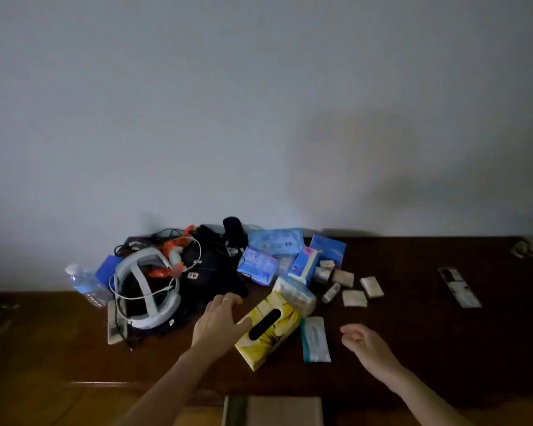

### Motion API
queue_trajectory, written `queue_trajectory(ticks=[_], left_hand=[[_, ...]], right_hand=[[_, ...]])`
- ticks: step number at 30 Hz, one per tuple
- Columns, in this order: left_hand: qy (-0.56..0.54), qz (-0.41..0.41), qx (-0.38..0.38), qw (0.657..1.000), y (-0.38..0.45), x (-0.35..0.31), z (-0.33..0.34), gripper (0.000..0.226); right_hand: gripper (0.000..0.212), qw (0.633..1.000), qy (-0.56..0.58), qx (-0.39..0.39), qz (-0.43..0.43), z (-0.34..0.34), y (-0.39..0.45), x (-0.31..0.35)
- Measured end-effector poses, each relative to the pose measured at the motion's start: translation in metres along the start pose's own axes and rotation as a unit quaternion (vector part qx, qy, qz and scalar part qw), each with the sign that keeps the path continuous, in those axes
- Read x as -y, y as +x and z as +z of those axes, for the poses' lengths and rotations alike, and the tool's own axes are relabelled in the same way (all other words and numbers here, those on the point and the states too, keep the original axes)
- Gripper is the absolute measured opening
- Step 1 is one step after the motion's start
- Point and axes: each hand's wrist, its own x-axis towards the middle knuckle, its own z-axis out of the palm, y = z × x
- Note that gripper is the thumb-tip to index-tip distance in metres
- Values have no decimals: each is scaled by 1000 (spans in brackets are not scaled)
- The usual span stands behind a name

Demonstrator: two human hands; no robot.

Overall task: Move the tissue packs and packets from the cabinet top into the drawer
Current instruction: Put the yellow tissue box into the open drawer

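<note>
A yellow tissue pack [268,330] lies on the dark wooden cabinet top [413,333]. My left hand [219,321] grips its left end, thumb over the top beside the black slot. A teal-and-white packet [316,339] lies just to its right. My right hand [363,342] hovers to the right of that packet with loosely curled fingers and holds nothing. Behind them lie a white soft pack [294,295], several blue packs [274,241] and several small beige packets [354,298]. The open drawer [274,410] shows at the bottom edge.
A pile of a black bag, white headband frame [145,290], cables and orange items sits at the left, with a water bottle [85,282] and a remote [116,325]. A flat strip [459,287] lies at the right. The wall stands right behind.
</note>
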Motion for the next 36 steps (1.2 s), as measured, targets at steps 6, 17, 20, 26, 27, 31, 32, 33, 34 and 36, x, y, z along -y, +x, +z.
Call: queue_trajectory(ticks=[6,17,20,26,27,31,32,33,34,36], left_hand=[[144,3,177,974,60,-4,110,123],[218,25,88,972,87,59,221,141],[213,32,81,973,85,63,224,139],[173,26,94,980,72,57,206,137],[163,24,92,982,63,58,201,136],[98,38,45,994,-16,73,187,132],[86,47,35,995,-38,79,183,130],[80,57,30,995,-59,86,180,130],[80,67,28,994,-77,94,178,130],[95,83,43,991,-107,112,178,130]], right_hand=[[37,998,-55,39,7,46,100,7],[61,960,-269,-76,8,127,244,-19],[35,956,-265,-124,-30,137,245,-23],[29,964,-93,-209,-132,126,175,-24],[31,966,-64,-211,-136,121,158,-27],[32,971,-10,-184,-150,120,74,-49],[31,973,-13,-171,-155,127,52,-57],[31,975,-18,-156,-157,136,30,-68],[32,977,-26,-145,-155,147,9,-80],[40,982,-58,-131,-125,170,-24,-109]])
